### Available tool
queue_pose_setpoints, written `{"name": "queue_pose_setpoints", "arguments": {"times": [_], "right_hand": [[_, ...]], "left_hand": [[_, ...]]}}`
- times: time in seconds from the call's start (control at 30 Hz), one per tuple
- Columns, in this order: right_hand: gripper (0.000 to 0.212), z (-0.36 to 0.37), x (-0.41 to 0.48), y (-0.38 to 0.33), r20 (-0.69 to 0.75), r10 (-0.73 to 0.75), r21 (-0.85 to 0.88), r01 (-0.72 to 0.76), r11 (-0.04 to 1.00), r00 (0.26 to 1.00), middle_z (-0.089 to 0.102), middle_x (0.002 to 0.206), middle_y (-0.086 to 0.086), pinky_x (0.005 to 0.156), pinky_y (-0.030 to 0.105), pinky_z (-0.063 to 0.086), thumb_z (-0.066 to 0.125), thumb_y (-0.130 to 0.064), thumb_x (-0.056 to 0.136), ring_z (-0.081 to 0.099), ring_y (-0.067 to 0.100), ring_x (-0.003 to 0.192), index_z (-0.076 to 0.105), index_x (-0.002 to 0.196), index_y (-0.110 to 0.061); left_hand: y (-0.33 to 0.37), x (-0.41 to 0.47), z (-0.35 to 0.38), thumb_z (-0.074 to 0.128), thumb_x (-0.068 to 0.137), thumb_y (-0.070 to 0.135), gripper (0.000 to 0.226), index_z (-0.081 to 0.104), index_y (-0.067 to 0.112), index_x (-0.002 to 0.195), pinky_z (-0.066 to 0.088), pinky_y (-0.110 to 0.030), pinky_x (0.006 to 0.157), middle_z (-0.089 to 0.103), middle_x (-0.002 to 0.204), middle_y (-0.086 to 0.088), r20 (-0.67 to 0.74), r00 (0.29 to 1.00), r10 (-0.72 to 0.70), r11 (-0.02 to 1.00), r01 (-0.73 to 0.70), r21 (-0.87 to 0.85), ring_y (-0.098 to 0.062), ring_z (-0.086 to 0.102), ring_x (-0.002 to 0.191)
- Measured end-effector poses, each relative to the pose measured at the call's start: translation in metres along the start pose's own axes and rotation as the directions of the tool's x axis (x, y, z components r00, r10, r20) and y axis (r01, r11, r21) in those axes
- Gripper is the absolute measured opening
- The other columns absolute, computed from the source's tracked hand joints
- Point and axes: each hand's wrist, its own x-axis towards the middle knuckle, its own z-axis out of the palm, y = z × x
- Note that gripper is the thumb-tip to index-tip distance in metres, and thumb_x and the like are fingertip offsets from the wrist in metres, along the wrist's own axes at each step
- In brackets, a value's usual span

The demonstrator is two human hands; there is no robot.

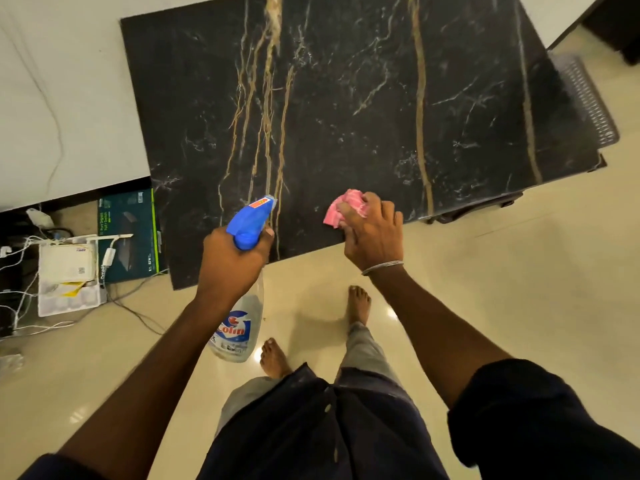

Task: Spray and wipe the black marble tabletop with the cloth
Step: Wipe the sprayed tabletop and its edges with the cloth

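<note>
Left hand (232, 261) grip on spray bottle (242, 289), right hand (375, 233) bunching pink cloth (343, 207) — black marble tabletop (346, 116)

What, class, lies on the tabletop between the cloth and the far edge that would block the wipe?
Nothing visible. The right hand holds the cloth at the near edge of the tabletop, which shows only its veins. The left hand holds the spray bottle off to the side.

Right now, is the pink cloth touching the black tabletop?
Cannot tell. The head view shows the pink cloth bunched in the right hand over the tabletop's near edge, but not whether it touches.
</note>
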Motion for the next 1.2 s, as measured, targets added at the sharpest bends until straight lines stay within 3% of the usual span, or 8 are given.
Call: {"name": "queue_pose_setpoints", "arguments": {"times": [0.3,0.53,0.73,0.9,1.0,1.1,1.13,1.2], "right_hand": [[0.040,-0.011,0.027,0.190,-0.037,0.271,-0.003,-0.271,0.963,0.962,0.044,0.134,0.015,0.089,0.048,0.046,0.051,-0.035,0.092,0.045,0.037,0.112,0.051,0.132,-0.031],[0.043,-0.008,0.029,0.162,-0.052,0.472,0.057,-0.469,0.881,0.880,0.044,0.134,0.017,0.086,0.048,0.045,0.052,-0.031,0.093,0.046,0.037,0.111,0.048,0.135,-0.028],[0.047,-0.006,0.011,0.048,0.025,0.153,0.082,-0.154,0.985,0.988,0.045,0.136,0.014,0.084,0.044,0.041,0.053,-0.033,0.091,0.047,0.033,0.108,0.047,0.138,-0.033],[0.052,0.002,-0.003,-0.005,0.041,-0.114,0.192,0.105,0.976,0.993,0.051,0.133,0.014,0.082,0.045,0.046,0.069,-0.033,0.083,0.051,0.032,0.105,0.049,0.132,-0.031],[0.058,-0.002,0.003,0.022,0.058,-0.257,0.138,0.248,0.959,0.965,0.049,0.134,0.013,0.084,0.044,0.045,0.070,-0.034,0.081,0.050,0.032,0.108,0.048,0.134,-0.033],[0.053,-0.008,0.013,0.087,0.042,-0.213,0.085,0.209,0.974,0.976,0.047,0.134,0.012,0.084,0.043,0.043,0.063,-0.030,0.083,0.047,0.031,0.107,0.049,0.134,-0.035],[0.050,-0.009,0.018,0.115,0.016,-0.165,0.080,0.164,0.983,0.986,0.047,0.133,0.012,0.084,0.042,0.042,0.061,-0.028,0.084,0.047,0.031,0.106,0.051,0.132,-0.035],[0.046,-0.010,0.026,0.171,-0.008,-0.067,0.065,0.068,0.996,0.998,0.047,0.134,0.013,0.084,0.042,0.041,0.058,-0.029,0.085,0.047,0.033,0.107,0.053,0.130,-0.035]], "left_hand": [[0.067,0.014,0.091,0.062,0.091,0.023,0.010,0.058,0.014,0.094,0.058,-0.046,0.070,0.060,0.074,-0.015,-0.030,1.000,-0.003,0.999,0.002,-0.035,-0.030,0.063,0.068],[0.081,0.006,0.103,0.062,0.091,0.022,0.011,0.058,0.012,0.093,0.058,-0.050,0.071,0.060,0.075,-0.019,-0.066,0.998,0.007,0.999,-0.010,-0.043,-0.034,0.062,0.069],[0.076,-0.001,0.092,0.064,0.090,0.021,0.011,0.059,0.011,0.092,0.057,-0.041,0.068,0.061,0.074,-0.019,-0.066,0.998,0.009,0.999,-0.012,-0.053,-0.032,0.062,0.068],[0.072,-0.003,0.093,0.063,0.090,0.019,0.013,0.060,0.010,0.098,0.049,-0.022,0.064,0.061,0.077,-0.014,-0.054,0.998,-0.025,0.999,0.023,-0.033,-0.018,0.058,0.067],[0.077,0.000,0.098,0.063,0.090,0.021,0.010,0.060,0.012,0.092,0.053,-0.028,0.061,0.061,0.074,-0.017,-0.050,0.999,-0.002,1.000,0.002,-0.009,-0.024,0.060,0.064],[0.090,0.009,0.110,0.063,0.090,0.024,0.016,0.061,0.009,0.092,0.056,-0.039,0.066,0.062,0.074,-0.022,-0.044,0.999,-0.023,1.000,0.024,0.014,-0.033,0.063,0.068],[0.096,0.013,0.116,0.062,0.091,0.025,0.017,0.061,0.008,0.093,0.057,-0.036,0.067,0.062,0.075,-0.021,-0.045,0.999,-0.031,0.999,0.032,0.014,-0.032,0.063,0.069],[0.107,0.023,0.129,0.060,0.092,0.028,0.019,0.060,0.008,0.094,0.052,-0.016,0.062,0.062,0.075,-0.017,-0.039,0.999,-0.033,0.997,0.036,0.065,-0.025,0.062,0.067]]}}
